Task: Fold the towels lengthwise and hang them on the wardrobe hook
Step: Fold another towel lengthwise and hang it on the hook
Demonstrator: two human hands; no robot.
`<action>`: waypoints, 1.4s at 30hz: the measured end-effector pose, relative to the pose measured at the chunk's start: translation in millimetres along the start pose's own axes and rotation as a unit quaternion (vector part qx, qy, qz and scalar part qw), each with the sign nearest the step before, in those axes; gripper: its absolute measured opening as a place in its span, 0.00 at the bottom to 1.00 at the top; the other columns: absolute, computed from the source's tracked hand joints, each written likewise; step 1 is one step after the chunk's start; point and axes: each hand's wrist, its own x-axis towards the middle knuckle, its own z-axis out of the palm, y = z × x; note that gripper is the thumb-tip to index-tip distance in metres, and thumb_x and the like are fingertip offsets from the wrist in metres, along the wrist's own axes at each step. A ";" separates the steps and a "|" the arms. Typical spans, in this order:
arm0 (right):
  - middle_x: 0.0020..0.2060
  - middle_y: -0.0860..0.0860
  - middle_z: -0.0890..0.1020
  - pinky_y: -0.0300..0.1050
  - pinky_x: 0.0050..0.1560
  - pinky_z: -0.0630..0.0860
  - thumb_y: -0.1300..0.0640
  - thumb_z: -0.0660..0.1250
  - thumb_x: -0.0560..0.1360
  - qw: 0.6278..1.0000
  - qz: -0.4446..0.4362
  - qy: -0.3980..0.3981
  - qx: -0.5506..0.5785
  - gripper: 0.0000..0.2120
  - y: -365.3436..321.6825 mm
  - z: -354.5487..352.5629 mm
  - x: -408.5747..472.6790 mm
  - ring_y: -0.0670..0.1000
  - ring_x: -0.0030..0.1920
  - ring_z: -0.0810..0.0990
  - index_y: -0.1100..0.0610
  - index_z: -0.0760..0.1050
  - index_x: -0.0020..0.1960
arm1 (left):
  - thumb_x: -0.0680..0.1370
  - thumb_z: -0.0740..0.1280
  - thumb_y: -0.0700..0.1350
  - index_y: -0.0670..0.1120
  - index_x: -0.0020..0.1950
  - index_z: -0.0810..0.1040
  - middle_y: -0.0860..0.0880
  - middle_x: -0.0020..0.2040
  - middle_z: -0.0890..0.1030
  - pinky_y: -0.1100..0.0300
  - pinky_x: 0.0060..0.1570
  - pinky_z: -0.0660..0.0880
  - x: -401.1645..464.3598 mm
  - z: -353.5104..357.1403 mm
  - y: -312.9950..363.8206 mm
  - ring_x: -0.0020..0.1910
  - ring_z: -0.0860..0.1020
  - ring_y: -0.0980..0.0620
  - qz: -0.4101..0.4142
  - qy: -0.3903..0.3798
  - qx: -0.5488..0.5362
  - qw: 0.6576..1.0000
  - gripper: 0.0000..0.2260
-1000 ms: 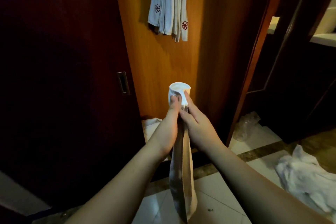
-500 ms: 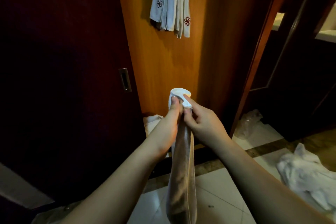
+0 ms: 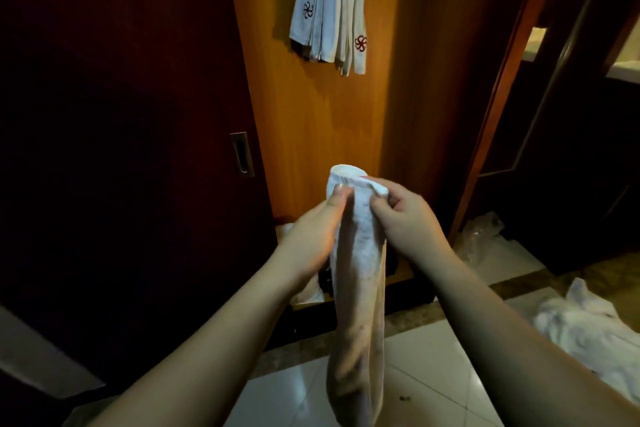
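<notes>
A long white towel [image 3: 360, 288], folded into a narrow strip, hangs from both my hands in the middle of the view. My left hand [image 3: 311, 236] grips its upper part from the left, thumb on the cloth. From the right, my right hand [image 3: 405, 218] pinches the folded top edge. Several folded white towels [image 3: 329, 7] with red emblems hang high on the orange wardrobe panel [image 3: 311, 114]. The hook that carries them is out of view.
A dark sliding wardrobe door [image 3: 121, 149] with a metal recessed handle [image 3: 241, 152] fills the left. A crumpled white towel [image 3: 588, 329] lies on the tiled floor at the right. A clear plastic bag [image 3: 481, 232] sits by the dark door frame [image 3: 571, 114].
Both hands have come lower and a little apart. My right hand has shifted to the right side of the towel's top, and the strip between the hands looks wider.
</notes>
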 end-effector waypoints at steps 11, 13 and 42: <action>0.45 0.43 0.86 0.41 0.55 0.78 0.57 0.66 0.78 0.999 0.006 -0.045 -0.006 0.12 -14.1 -40.5 28.0 0.42 0.49 0.84 0.40 0.83 0.48 | 0.78 0.67 0.57 0.50 0.55 0.79 0.53 0.54 0.71 0.54 0.61 0.61 12.7 -69.4 57.9 0.61 0.62 0.53 0.076 0.019 0.598 0.798 0.12; 0.46 0.44 0.87 0.49 0.58 0.79 0.53 0.64 0.73 0.999 0.012 -0.039 0.001 0.13 -12.4 -45.5 31.7 0.47 0.50 0.84 0.39 0.84 0.47 | 0.78 0.67 0.56 0.48 0.50 0.81 0.49 0.52 0.75 0.52 0.65 0.59 14.8 -79.0 62.5 0.60 0.66 0.51 0.081 -0.008 0.659 0.748 0.13; 0.42 0.31 0.83 0.39 0.54 0.74 0.59 0.64 0.80 0.998 -0.057 -0.005 -0.038 0.17 -21.1 -61.2 36.2 0.36 0.47 0.80 0.36 0.79 0.45 | 0.78 0.64 0.42 0.53 0.52 0.79 0.52 0.50 0.74 0.52 0.49 0.64 -11.9 -77.2 106.4 0.53 0.67 0.48 0.205 0.189 0.656 0.701 0.08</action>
